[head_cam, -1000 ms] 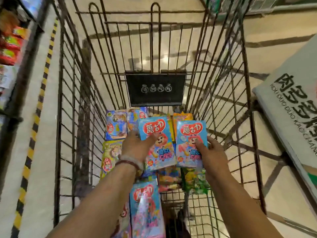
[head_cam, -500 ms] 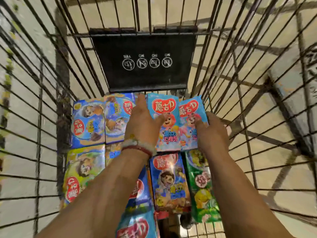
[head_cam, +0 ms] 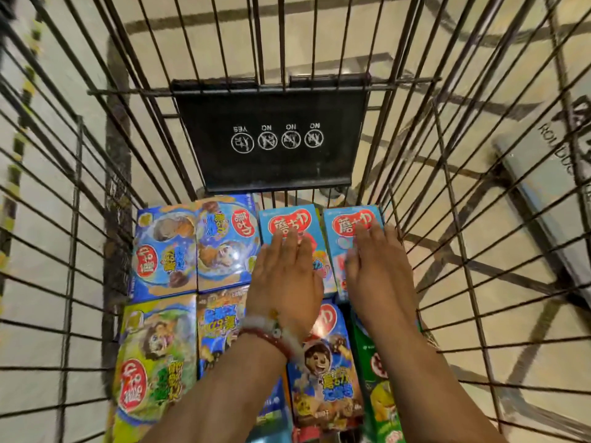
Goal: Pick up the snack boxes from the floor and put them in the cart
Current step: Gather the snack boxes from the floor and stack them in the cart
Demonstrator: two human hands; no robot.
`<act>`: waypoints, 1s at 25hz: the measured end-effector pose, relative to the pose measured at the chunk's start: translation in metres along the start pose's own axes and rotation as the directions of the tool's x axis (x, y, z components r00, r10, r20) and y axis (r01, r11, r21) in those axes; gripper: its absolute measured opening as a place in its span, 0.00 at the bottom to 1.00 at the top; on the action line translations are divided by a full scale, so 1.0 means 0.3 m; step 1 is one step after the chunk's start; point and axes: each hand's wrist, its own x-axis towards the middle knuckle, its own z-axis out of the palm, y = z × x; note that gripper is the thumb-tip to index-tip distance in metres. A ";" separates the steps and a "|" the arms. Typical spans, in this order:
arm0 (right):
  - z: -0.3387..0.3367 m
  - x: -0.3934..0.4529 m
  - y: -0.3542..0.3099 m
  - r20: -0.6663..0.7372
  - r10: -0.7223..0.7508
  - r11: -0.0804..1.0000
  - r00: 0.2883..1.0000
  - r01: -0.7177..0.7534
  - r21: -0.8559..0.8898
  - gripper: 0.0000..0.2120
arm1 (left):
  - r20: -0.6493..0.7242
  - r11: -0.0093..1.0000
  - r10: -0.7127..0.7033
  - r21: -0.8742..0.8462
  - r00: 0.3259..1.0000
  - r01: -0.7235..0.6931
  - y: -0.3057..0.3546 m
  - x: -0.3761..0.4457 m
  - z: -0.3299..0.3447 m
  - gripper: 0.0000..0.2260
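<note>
The wire cart (head_cam: pixel 96 193) filled my view, its black safety placard (head_cam: pixel 275 139) hanging at twelve o'clock. Across its floor lay the packed snack boxes: dark blue ones (head_cam: pixel 195 247) at ten o'clock, a green one (head_cam: pixel 153 362) at eight. The two light-blue boxes, half a second earlier still lifted in my grip, now lay flat side by side at twelve o'clock under the placard, the left one (head_cam: pixel 289 225) touching the right one (head_cam: pixel 353 223). My left hand (head_cam: pixel 284 279), bracelets at the wrist, rested on the first with fingers straight and close together; my right hand (head_cam: pixel 374 270) pressed the second the same way, pinching nothing. I judged this pair delivered; any boxes left on the floor came next.
</note>
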 end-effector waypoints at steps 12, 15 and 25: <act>-0.030 0.086 -0.040 0.185 -0.046 0.993 0.982 0.066 -0.099 0.25 | 0.035 0.996 0.068 -0.067 0.997 -0.066 -0.062 0.033 -0.054 0.28; -0.065 0.097 -0.028 0.286 -0.090 0.977 0.954 0.140 -0.160 0.28 | 0.027 0.991 0.127 -0.041 0.991 -0.126 -0.053 -0.031 -0.108 0.31; -0.796 -0.289 -0.295 0.231 -0.536 0.843 0.812 0.531 0.088 0.34 | -0.244 0.969 0.247 0.075 0.938 -0.236 -0.014 -0.545 -0.778 0.29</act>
